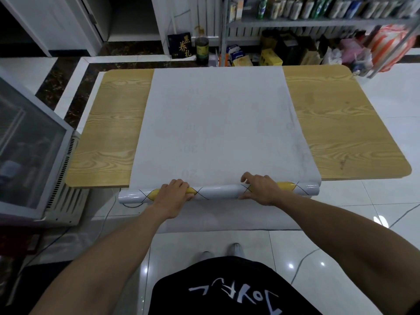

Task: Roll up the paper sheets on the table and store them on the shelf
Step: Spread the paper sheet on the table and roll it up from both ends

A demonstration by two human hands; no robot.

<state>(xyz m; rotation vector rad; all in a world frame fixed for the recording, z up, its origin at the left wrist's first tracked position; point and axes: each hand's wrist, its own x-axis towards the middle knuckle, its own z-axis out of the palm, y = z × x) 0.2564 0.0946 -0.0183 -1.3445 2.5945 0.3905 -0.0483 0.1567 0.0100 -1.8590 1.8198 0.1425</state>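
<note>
A large white paper sheet [218,123] lies flat down the middle of the wooden table [109,133]. Its near end is wound into a glossy roll [219,192] with yellow patches and thin black lines, lying along the table's front edge. My left hand [173,193] grips the roll left of centre, fingers curled over the top. My right hand [260,189] rests on the roll right of centre, fingers spread over it. Another white sheet edge [227,220] hangs below the roll. A metal shelf [295,21] stands behind the table.
A glass-fronted cabinet [27,146] stands close on the left. Beyond the table sit a dark bottle [201,47], a black box [180,45], yellow boxes and bags on the floor. The shelf carries several cans and bottles. White floor tiles lie to the right.
</note>
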